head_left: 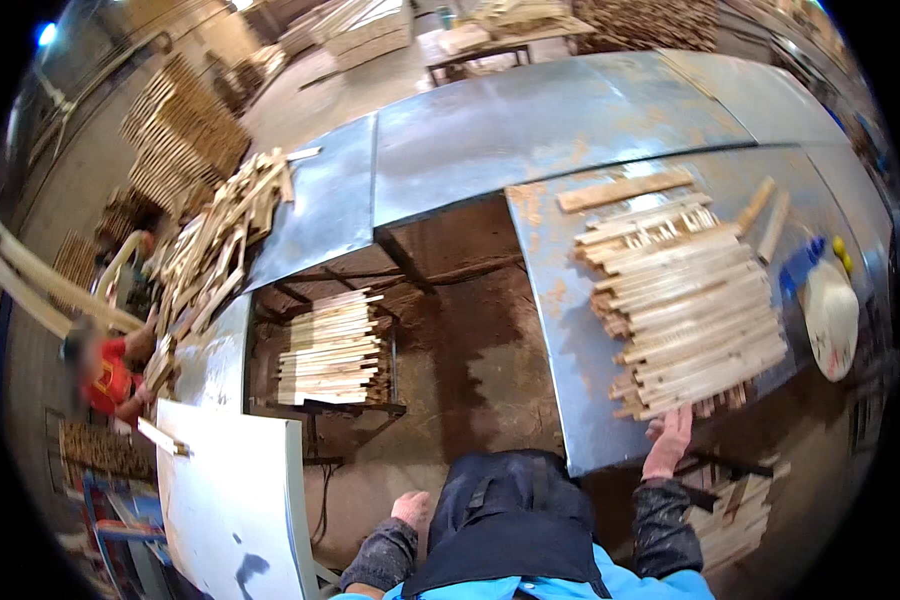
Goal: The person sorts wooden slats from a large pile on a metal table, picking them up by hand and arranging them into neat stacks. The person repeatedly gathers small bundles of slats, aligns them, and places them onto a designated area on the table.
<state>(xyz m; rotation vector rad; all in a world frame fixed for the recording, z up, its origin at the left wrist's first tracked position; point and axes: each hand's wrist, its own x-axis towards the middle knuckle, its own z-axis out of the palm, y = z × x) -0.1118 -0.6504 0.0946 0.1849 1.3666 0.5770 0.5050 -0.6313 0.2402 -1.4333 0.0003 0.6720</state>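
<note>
Your right hand [668,440], fingers extended and closed round nothing, touches the near edge of one broad stack of pale wooden slats [695,310] on the right-hand grey metal table [560,330]. Your left hand [411,508] is near your lap, its grip impossible to tell. Two short wooden strips [773,226] and one white plastic jug [831,320] lie right of the stack.
</note>
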